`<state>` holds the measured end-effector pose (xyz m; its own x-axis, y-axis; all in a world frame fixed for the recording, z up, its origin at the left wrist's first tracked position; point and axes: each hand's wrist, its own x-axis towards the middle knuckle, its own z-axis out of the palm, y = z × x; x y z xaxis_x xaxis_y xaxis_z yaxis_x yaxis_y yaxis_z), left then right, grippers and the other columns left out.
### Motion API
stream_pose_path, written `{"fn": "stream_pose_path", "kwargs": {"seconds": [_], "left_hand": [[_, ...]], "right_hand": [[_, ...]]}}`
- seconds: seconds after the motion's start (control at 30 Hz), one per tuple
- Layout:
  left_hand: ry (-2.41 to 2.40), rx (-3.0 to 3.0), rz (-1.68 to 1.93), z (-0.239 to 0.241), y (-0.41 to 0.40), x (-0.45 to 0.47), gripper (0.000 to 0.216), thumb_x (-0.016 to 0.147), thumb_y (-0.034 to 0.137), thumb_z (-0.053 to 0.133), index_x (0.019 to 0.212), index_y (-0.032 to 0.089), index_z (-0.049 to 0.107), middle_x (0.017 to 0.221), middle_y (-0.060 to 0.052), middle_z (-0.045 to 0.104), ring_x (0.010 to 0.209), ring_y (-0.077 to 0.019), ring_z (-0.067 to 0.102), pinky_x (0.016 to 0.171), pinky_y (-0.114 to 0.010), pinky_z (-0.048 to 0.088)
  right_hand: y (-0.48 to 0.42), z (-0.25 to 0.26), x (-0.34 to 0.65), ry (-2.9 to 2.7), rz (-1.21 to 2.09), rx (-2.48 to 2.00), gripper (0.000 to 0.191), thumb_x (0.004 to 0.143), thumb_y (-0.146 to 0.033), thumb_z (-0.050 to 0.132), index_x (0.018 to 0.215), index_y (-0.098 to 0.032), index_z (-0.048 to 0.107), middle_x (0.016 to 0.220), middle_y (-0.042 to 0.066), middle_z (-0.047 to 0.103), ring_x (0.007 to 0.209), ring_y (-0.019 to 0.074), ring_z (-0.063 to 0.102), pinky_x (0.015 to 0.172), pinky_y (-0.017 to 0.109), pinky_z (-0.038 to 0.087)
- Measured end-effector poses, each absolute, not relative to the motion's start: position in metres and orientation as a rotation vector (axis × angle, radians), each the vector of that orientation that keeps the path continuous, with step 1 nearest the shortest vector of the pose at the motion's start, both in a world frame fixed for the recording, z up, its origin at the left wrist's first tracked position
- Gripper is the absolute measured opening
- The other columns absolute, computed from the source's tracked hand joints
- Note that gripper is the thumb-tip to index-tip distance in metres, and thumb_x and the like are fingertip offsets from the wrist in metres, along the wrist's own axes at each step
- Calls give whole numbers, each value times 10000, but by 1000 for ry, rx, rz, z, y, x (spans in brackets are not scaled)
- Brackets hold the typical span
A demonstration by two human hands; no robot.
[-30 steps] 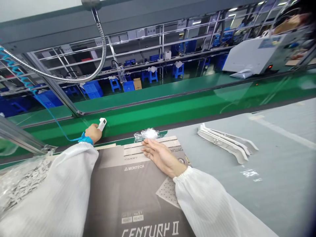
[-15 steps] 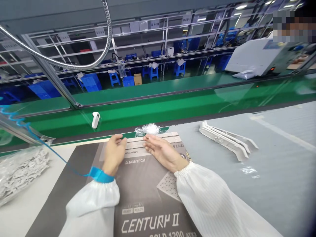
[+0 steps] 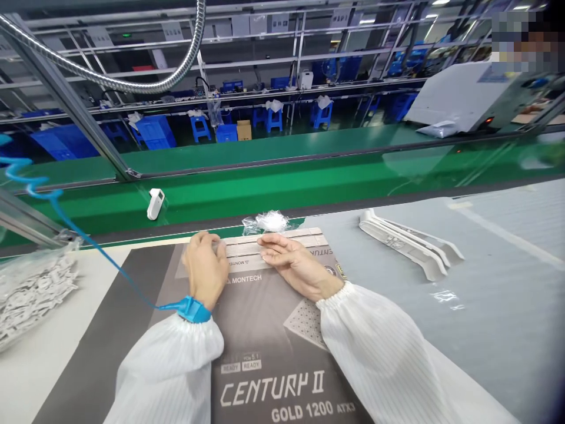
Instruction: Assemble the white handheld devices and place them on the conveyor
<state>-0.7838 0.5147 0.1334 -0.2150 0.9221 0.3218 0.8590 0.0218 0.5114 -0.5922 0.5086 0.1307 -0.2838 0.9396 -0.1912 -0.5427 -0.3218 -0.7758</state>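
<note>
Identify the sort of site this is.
Probably a factory assembly line: what looks like a green conveyor belt, a corded blue wrist strap, a clear bag of small parts.

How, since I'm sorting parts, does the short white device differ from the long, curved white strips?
The short white device lies alone; the long, curved white strips lie grouped. The device rests on the green surface, the strips on the grey surface. Both are white.

A large, dark grey, printed cardboard sheet (image 3: 265,330) is seen lying flat, bordered on its right by a grey work surface (image 3: 498,330). "CENTURY II GOLD 1200" is printed upright nearest; "MONTECH" is repeated upside down on its pale far band.
</note>
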Motion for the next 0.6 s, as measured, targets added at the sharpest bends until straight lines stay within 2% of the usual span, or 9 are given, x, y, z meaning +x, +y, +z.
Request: {"fn": "stream_pose_path", "kwargs": {"seconds": [0.13,0.2,0.3,0.43,0.5,0.6], "left_hand": [[2214,1809,955,134,511,-776,200,886,237,541,1052,172,630,1286,-154,575,1283,-349,500,1057,-558,391],[2187,1845,957,132,509,-770,202,882,222,548,1057,167,632,1308,-157,562,1295,-346,496,1073,-553,380],[2145,1896,999,129,509,-767,205,884,219,552,1061,160,637,1330,-166,549,1316,-342,488,1089,-552,369],[2038,1922,1112,129,508,-764,193,884,238,558,1029,166,664,1304,-154,569,1293,-324,516,1098,-529,387],[1869,1948,1145,131,505,-759,202,915,264,529,1011,171,681,1274,-139,599,1258,-295,547,1098,-492,411],[1539,1972,1091,134,496,-746,309,989,331,433,1117,194,679,1309,-112,622,1288,-252,543,1117,-449,417]], "right_hand": [[508,131,-592,-791,1795,-807,232,683,-236,864,876,-188,743,883,-3,663,706,78,515,675,242,421],[508,132,-592,-771,1788,-813,242,673,-234,870,873,-191,741,897,-3,665,724,83,534,668,239,417],[507,134,-591,-741,1804,-791,313,632,-162,877,909,-205,737,1072,20,686,946,144,633,845,273,460],[505,139,-589,-737,1892,-639,238,773,-278,787,999,-227,733,1303,32,629,1179,244,607,1100,409,384],[504,141,-588,-721,1926,-522,219,843,-347,711,1037,-247,730,1380,15,586,1232,254,573,1156,433,331],[502,144,-588,-734,1932,-403,274,891,-402,635,1108,-258,720,1422,8,559,1279,241,524,1193,418,282]]}}
